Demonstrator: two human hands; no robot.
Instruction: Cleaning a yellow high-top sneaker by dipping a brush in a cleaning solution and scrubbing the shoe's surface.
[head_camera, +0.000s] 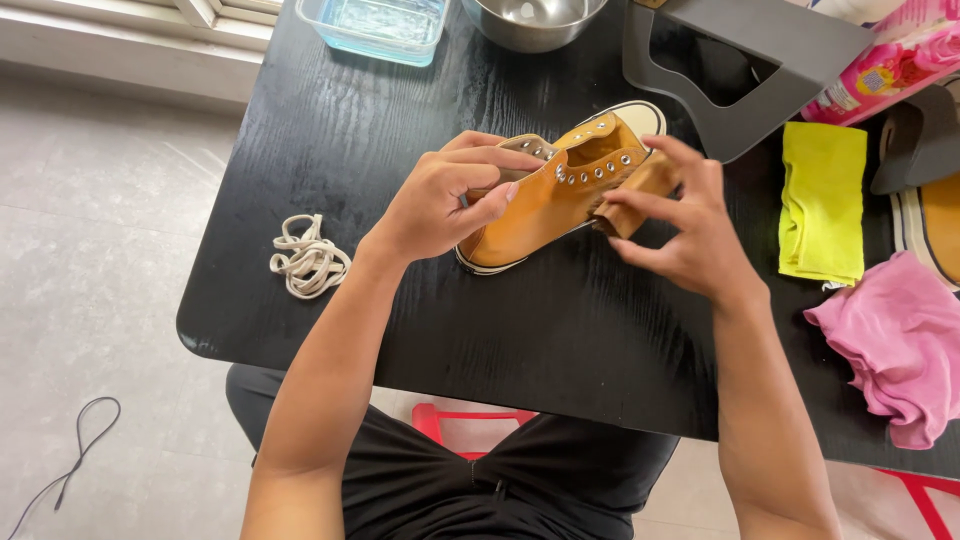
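The shoe (560, 195), a mustard high-top with a white sole and no lace, lies on its side near the middle of the black table (560, 330), toe pointing away from the person. The left hand (445, 200) grips the ankle end: its fingers curl over the tongue and collar, with the thumb pressed against the side panel. The right hand (690, 235) pinches the other collar flap between thumb and forefinger, the remaining fingers spread loosely above it. The 2 rows of eyelets sit between the hands.

A bundled white lace (308, 260) lies well apart to the left, near the table's left edge. To the right are a yellow cloth (822, 200) and a pink cloth (895, 335), with bare tabletop between them and the shoe. Behind the shoe stand a steel bowl (530, 20), a clear tub (375, 25) and a grey stool (740, 65). Bare tabletop runs from the shoe to the near edge.
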